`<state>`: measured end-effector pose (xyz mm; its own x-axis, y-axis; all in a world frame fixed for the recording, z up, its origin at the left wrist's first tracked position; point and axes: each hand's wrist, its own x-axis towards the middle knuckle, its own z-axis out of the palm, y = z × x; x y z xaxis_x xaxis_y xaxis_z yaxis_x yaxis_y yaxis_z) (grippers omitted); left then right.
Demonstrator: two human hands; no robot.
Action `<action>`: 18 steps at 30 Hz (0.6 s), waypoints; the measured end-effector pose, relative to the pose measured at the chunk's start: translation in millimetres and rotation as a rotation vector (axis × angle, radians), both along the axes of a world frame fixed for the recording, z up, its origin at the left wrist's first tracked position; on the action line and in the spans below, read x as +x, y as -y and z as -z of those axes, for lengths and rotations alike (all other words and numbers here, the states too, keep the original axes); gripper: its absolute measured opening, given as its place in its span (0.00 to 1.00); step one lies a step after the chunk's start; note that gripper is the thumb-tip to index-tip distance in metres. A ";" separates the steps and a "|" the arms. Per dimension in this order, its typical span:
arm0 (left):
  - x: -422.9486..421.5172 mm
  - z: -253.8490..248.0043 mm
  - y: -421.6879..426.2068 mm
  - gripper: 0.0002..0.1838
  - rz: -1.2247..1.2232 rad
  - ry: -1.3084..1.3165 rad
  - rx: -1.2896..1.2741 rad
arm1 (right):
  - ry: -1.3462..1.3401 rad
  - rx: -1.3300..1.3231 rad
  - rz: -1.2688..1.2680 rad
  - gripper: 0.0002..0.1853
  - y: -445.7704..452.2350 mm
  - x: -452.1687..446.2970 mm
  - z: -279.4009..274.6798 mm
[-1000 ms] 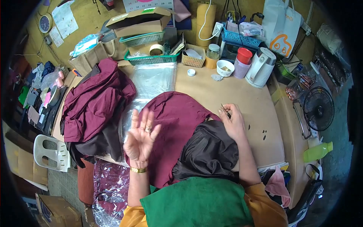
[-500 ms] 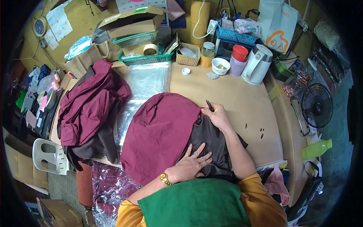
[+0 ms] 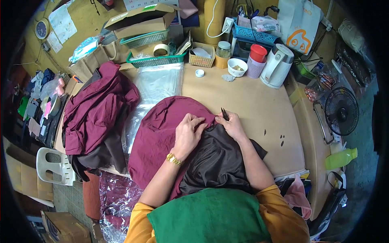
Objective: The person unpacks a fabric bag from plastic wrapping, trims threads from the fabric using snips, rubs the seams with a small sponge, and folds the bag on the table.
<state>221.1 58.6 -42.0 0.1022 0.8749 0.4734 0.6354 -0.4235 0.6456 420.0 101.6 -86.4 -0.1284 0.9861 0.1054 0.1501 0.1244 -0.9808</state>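
Note:
A maroon cloth piece (image 3: 162, 129) with a black lining (image 3: 219, 162) lies on the brown table (image 3: 259, 109) in front of me. My left hand (image 3: 189, 133), with a gold watch at the wrist, pinches the maroon fabric near the seam where it meets the black. Close to its right, my right hand (image 3: 230, 124) grips the same edge between thumb and finger. A small dark pointed tool (image 3: 225, 114) sticks up from my right hand. Part of the tool is hidden by the fingers.
A maroon and black garment pile (image 3: 99, 109) lies at the left, beside clear plastic bags (image 3: 159, 83). Green baskets (image 3: 156, 60), a white bowl (image 3: 237, 67) and a white kettle (image 3: 277, 66) stand at the back. A black fan (image 3: 341, 111) is at the right.
My left hand came down from the air, lay flat on the black lining, then moved up to the seam and closed on the fabric. My right hand moved left to the cloth's edge.

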 end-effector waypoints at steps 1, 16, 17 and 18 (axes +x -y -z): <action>3.2 8.5 -4.0 0.11 0.004 0.001 -0.001 | 0.001 -0.001 0.004 0.12 0.7 0.4 3.5; -16.7 46.5 -14.8 0.09 -0.009 0.901 -0.329 | 0.083 -0.040 0.106 0.14 -2.1 1.6 9.9; -28.4 33.0 -14.7 0.13 0.024 1.062 -0.256 | 0.090 -0.046 0.108 0.14 -4.0 2.9 12.3; -49.7 12.3 -11.7 0.20 0.044 1.305 -0.377 | 0.096 -0.051 0.107 0.14 -6.6 3.6 15.2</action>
<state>171.5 70.3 -54.3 -0.2016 0.9793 -0.0193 -0.5315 -0.0928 0.8420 423.7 108.2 -101.6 -0.0290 0.9985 0.0473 0.2538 0.0532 -0.9658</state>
